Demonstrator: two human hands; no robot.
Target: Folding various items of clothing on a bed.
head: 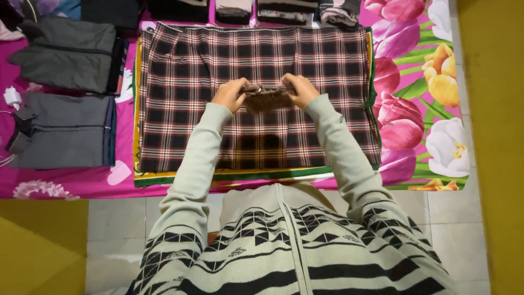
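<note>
Brown cloth bundle gripped over plaid

Brown cloth bundle (pixel 266 96), small and mottled, is pinched between left hand (pixel 230 94) and right hand (pixel 299 90), fingers closed on its ends, hiding its edges. It hovers above the plaid fabric (pixel 185 82). Beyond, dark folded garments (pixel 234 11) are cut off by the frame's top edge.

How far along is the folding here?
Done: two grey folded garments lie at the left, and more folded pieces line the far edge. In hand: left hand and right hand grip a small brown cloth above the checked cloth, which is spread flat, unfolded.
</note>
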